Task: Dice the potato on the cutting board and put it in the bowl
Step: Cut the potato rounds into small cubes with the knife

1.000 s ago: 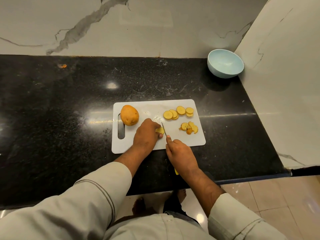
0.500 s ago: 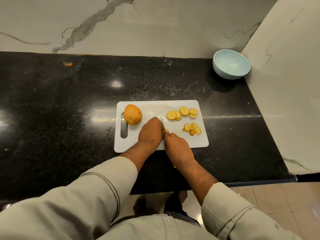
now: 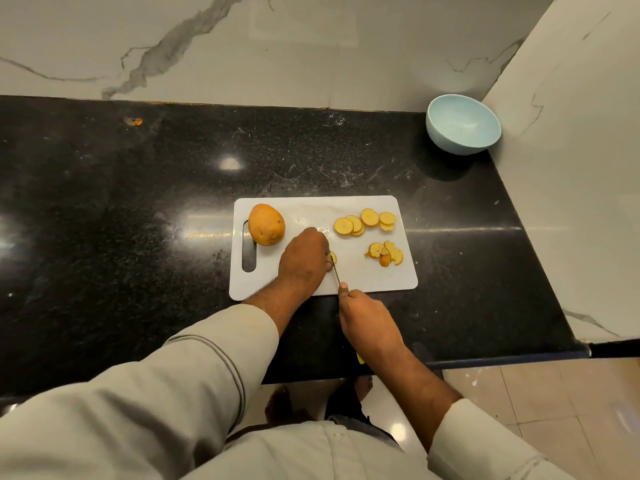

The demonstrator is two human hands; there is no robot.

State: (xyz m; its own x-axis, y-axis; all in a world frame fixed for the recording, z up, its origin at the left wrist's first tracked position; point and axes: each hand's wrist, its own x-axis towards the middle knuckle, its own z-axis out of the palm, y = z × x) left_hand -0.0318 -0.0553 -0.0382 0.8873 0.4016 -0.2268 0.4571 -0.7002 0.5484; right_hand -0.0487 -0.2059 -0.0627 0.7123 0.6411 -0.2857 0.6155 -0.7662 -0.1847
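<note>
My left hand [image 3: 304,259] is curled knuckles-up, fingertips tucked down, while my right hand [image 3: 367,322] is closed in a fist nearer my body, forefinger stretched forward, both forearms bare below pushed-up sleeves.

The right hand [image 3: 369,323] has drawn back toward the person from the left hand [image 3: 304,261], which it was touching half a second ago. More of the knife blade [image 3: 335,271] now shows between them, its tip at the potato piece [image 3: 332,257] under the left fingers.
</note>
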